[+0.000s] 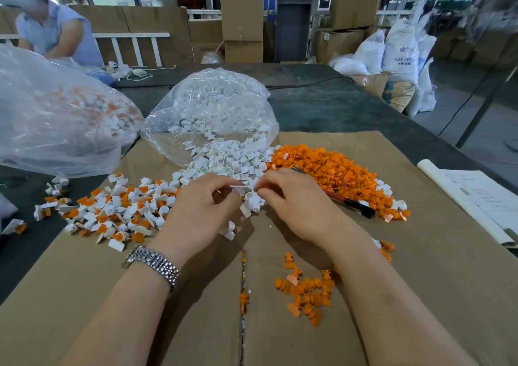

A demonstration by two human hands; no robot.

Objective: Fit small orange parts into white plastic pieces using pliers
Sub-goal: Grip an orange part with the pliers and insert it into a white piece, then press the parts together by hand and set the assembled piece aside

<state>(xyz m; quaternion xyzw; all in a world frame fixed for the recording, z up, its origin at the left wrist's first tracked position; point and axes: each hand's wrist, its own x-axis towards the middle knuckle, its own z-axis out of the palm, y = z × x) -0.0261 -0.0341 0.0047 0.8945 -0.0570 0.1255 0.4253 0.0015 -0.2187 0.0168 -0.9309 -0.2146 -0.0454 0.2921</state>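
My left hand (201,208) and my right hand (291,205) meet over the cardboard sheet (84,295), and their fingertips pinch a small white plastic piece (242,188) between them. More white pieces (253,201) lie just under my fingers. Behind them a heap of white pieces (227,158) spills out of a clear bag (213,104). A big pile of orange parts (330,169) lies to the right. The pliers (350,203), with red and black handles, lie on that pile beside my right hand. Fitted white-and-orange pieces (117,211) are spread on the left.
A small group of loose orange parts (305,290) lies near my right forearm. A large clear bag of fitted pieces (56,113) stands at the left. White papers (476,197) lie at the right edge. Another person (53,29) works at the far left.
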